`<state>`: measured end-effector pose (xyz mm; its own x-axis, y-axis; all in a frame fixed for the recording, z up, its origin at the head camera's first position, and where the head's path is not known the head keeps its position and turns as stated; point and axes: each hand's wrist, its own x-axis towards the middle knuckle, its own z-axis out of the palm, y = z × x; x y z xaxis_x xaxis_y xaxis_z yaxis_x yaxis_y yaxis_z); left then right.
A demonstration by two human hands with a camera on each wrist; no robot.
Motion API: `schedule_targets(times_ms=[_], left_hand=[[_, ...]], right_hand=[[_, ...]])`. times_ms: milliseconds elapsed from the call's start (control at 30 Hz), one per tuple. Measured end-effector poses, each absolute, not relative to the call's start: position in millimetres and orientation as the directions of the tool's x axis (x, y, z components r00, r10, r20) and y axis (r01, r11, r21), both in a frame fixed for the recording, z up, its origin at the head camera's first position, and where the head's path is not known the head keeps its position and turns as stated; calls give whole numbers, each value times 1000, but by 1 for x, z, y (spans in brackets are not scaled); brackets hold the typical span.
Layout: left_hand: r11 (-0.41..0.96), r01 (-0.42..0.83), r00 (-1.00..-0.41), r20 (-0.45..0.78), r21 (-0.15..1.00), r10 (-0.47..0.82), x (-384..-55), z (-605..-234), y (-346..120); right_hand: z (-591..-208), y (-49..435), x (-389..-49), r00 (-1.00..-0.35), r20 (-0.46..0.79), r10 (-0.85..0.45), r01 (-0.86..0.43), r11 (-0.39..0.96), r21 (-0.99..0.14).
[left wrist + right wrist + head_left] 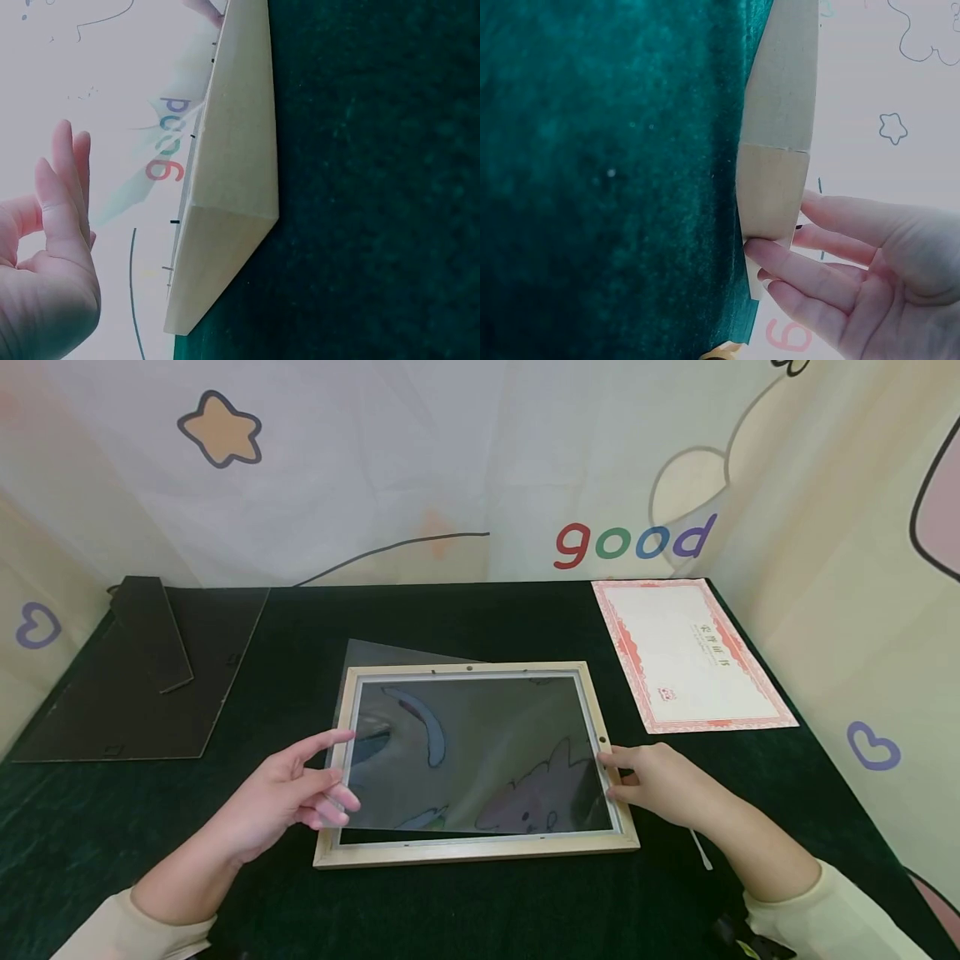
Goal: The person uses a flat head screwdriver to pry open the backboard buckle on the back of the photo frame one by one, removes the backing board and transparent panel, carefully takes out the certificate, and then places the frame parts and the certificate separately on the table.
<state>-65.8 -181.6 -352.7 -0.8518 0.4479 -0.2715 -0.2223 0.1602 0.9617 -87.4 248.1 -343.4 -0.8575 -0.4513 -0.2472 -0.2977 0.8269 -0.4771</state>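
Observation:
A pale wooden picture frame (480, 853) lies on the dark green cloth, its inner rim and small dark fasteners showing. A clear, reflective sheet (465, 743) spans most of its opening, and a corner juts out past the far left of the frame. At the left bar my left hand (300, 785) hovers with fingers extended and apart; whether a fingertip touches the bar I cannot tell. My right hand (663, 781) pinches the right bar. In the right wrist view, the thumb and fingers of that hand (840, 270) lie on either side of the wood.
A black backing board (75, 702) with a stand leg (150, 631) lies at the left. At the back right is a red-bordered certificate (675, 652). A small white strip (701, 850) and a dark object (757, 939) are near the right forearm. A printed curtain (450, 468) hangs behind.

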Motion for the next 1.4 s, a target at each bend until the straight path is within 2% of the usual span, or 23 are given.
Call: schedule_targets(times_ms=[533,900,1400], left_hand=[[100,-232,-868,-252,968,427,-64,-348,-188],[53,-188,-888,-193,981,417,-71,-353,-188],[3,-227,-878,-206,974,432,-85,-359,-184]], right_hand=[[-344,249,-87,-859,-248,-449,-288,822,-491],[-344,250,-88,-860,-263,-437,-262,821,-506],[-345,251,-87,-864,-260,-432,-263,826,-499]])
